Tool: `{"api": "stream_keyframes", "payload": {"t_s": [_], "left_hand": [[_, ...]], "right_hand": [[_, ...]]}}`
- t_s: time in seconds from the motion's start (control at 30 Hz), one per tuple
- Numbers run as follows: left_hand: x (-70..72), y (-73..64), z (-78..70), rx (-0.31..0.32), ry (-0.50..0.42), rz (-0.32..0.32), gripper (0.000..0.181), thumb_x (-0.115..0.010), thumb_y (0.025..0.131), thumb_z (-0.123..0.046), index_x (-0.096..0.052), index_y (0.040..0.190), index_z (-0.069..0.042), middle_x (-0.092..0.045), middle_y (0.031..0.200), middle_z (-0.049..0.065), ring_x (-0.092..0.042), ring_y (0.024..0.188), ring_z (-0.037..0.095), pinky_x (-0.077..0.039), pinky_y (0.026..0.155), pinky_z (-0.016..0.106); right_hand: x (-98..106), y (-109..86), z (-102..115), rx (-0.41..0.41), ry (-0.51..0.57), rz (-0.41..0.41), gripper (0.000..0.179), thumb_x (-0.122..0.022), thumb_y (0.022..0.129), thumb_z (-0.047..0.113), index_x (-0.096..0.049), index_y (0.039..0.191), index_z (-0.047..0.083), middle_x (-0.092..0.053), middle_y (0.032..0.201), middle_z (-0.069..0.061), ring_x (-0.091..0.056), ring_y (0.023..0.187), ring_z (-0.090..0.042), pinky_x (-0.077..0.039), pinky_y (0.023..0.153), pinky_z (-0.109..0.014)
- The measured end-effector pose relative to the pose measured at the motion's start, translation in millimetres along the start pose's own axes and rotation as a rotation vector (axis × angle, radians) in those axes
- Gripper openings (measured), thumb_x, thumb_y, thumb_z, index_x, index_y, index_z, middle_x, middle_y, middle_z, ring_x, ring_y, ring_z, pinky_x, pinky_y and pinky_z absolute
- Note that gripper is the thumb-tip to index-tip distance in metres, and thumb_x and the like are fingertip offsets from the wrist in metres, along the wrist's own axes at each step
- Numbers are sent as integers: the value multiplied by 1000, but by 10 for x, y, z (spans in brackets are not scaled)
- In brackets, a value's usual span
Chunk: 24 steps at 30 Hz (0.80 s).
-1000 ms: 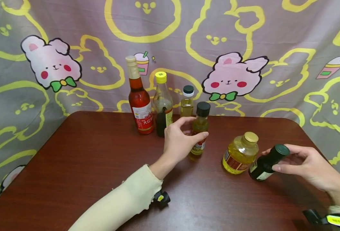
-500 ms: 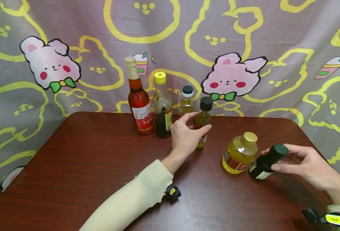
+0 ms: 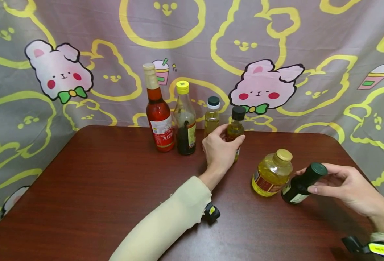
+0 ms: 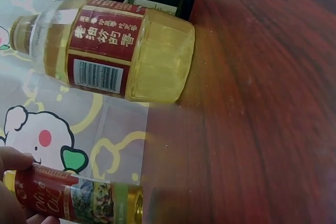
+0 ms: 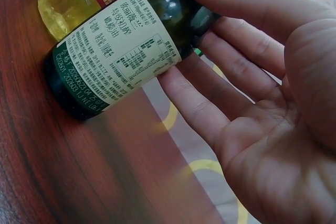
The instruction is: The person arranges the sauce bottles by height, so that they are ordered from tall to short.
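Observation:
My left hand (image 3: 218,152) grips a small olive oil bottle (image 3: 235,129) with a black cap, fingers and thumb round its middle. In the left wrist view, its red olive oil label (image 4: 50,192) shows, and its base is close to the tabletop. My right hand (image 3: 353,188) holds a dark green glass bottle (image 3: 297,189) by its upper part, thumb on the near side. The right wrist view shows that bottle's cream label (image 5: 123,48) full of small print. Right beside it stands a squat yellow oil bottle (image 3: 270,177) with a gold cap.
At the back stand a tall red bottle (image 3: 160,123), a yellow-capped bottle of dark liquid (image 3: 186,134) and a slim oil bottle (image 3: 211,121) partly behind my left hand. A cartoon-print cloth (image 3: 113,54) hangs behind the brown table (image 3: 81,195).
My left hand has carried the olive oil bottle to the right and toward the back of the table. My right hand and the dark green bottle have stayed put.

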State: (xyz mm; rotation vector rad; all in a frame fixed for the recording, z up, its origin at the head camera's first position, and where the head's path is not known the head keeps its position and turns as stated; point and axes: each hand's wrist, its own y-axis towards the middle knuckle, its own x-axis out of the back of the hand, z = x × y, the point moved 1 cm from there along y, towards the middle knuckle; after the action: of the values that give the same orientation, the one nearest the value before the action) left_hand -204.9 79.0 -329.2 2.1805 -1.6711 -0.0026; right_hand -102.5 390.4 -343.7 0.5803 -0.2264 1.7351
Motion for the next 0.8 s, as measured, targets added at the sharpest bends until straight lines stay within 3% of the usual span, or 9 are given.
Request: {"api": "stream_keyframes", "payload": {"t_s": [0.13, 0.33, 0.8], "left_hand": [[-71, 11, 9, 17, 31, -35, 46, -93, 81, -34, -80, 123, -20, -84, 108, 0, -77, 105, 19, -58, 93, 43], [-154, 39, 34, 39, 3, -60, 47, -93, 83, -29, -78, 126, -17, -83, 114, 3, -75, 110, 23, -59, 96, 44], [-267, 45, 89, -53, 52, -112, 52, -89, 88, -28, -73, 134, -12, -80, 120, 8, -75, 116, 28, -59, 100, 45]], "right_hand": [[20, -6, -57, 2, -5, 16, 48, -71, 89, -19, -63, 135, -8, -79, 124, 5, -78, 107, -7, -64, 81, -23], [33, -4, -95, 18, 48, 54, 49, -67, 91, -21, -62, 137, -8, -78, 127, 6, -77, 109, -8, -64, 81, -24], [16, -9, -68, 10, 71, 38, 49, -68, 89, -21, -61, 136, -10, -79, 126, 2, -78, 108, -10, -64, 81, -25]]}}
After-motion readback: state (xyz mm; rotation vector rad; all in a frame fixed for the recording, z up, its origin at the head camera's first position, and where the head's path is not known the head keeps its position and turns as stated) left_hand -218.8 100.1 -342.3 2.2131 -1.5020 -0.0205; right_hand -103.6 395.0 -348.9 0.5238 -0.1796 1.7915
